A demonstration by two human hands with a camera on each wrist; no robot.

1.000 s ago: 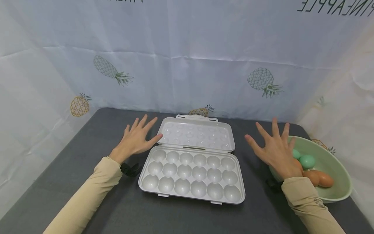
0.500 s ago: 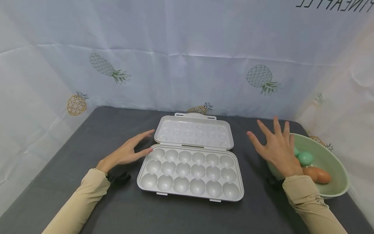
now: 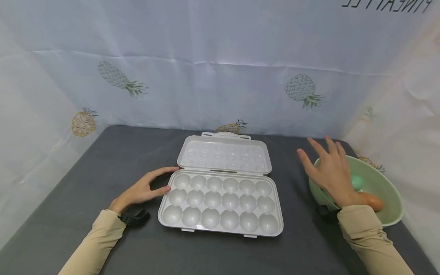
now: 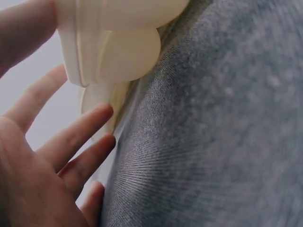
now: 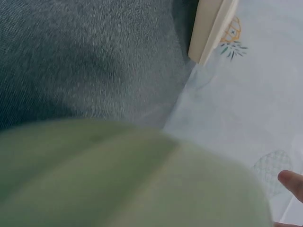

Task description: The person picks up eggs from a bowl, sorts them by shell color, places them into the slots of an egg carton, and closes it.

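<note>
Grey counter (image 3: 113,160) under both hands. White egg tray (image 3: 221,202), lid flat open, cups bare, between the hands, closer to the left. Green bowl (image 3: 390,191) under the right hand, holding teal egg (image 3: 357,181) and brown egg (image 3: 372,200). Left hand (image 3: 142,190) relaxed, fingers straight, fingertips touching tray's left edge. Right hand (image 3: 330,172) spread above bowl's near rim, gripping nothing.

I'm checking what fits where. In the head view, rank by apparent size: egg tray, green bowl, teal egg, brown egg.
1. Egg tray, largest.
2. Green bowl.
3. Brown egg and teal egg: both partly hidden behind the right hand, so unranked.
</note>
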